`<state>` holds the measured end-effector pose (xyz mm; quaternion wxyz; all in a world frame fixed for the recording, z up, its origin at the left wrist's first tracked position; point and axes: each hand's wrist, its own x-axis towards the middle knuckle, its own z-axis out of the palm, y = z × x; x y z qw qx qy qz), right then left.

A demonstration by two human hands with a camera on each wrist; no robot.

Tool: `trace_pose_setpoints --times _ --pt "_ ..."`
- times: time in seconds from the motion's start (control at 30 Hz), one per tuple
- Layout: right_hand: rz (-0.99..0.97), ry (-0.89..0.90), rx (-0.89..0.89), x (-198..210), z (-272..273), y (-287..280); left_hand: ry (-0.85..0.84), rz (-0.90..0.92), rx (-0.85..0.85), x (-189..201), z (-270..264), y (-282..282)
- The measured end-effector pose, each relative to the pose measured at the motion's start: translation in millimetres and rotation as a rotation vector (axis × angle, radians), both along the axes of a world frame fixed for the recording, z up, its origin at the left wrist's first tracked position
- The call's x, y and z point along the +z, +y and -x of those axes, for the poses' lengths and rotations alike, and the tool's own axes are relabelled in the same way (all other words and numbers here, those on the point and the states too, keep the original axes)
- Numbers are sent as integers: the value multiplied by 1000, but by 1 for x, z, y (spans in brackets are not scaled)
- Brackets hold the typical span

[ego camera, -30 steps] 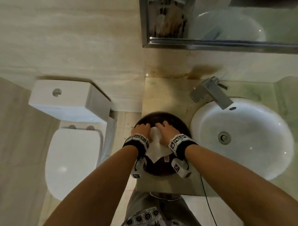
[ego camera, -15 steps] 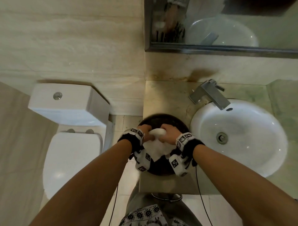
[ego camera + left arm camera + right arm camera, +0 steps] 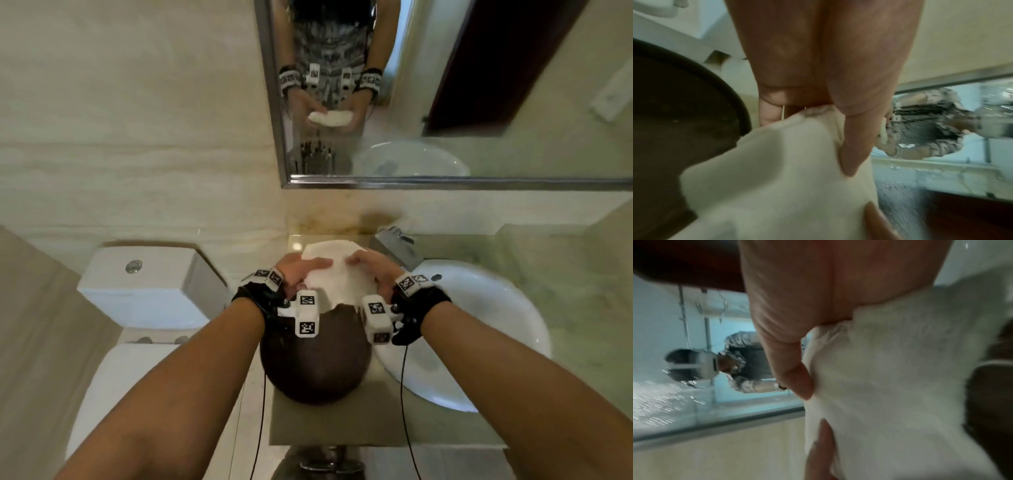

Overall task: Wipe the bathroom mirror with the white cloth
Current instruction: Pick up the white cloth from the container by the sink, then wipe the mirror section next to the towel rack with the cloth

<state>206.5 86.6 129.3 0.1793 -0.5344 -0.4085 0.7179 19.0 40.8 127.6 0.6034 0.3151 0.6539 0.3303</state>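
Both hands hold the white cloth (image 3: 334, 274) up above a dark round bowl (image 3: 315, 363) on the counter. My left hand (image 3: 301, 270) grips the cloth's left side, thumb and fingers curled round the fabric (image 3: 797, 170). My right hand (image 3: 371, 270) grips its right side, thumb pressed into the cloth (image 3: 890, 386). The metal-framed mirror (image 3: 479, 102) hangs on the wall ahead and above, apart from the cloth, and reflects both hands holding it. The glass (image 3: 674, 394) shows speckles and streaks in the wrist views.
A white basin (image 3: 479, 325) with a chrome tap (image 3: 394, 245) lies to the right on the stone counter (image 3: 342, 425). A white toilet with its cistern (image 3: 147, 284) stands to the left. Cables hang from both wrists.
Both hands lifted the cloth out of the dark bowl, up and forward toward the wall. The head view has tilted up, so more of the mirror shows.
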Motion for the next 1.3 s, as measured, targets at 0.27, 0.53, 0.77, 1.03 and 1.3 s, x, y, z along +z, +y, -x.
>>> trace_pose_setpoints --times 0.27,0.53,0.77,1.03,1.3 --pt "-71 314 -14 112 -20 7 98 -265 66 116 -31 20" --pt "-319 375 -105 219 -5 18 607 -384 121 238 -24 44" --pt "-396 527 42 289 30 24 -65 -482 -14 322 -15 38" --pt "-1037 -18 218 365 80 18 -306 -590 -224 400 33 49" --pt "-1209 28 -202 419 108 34 -28 -733 -191 462 70 58"
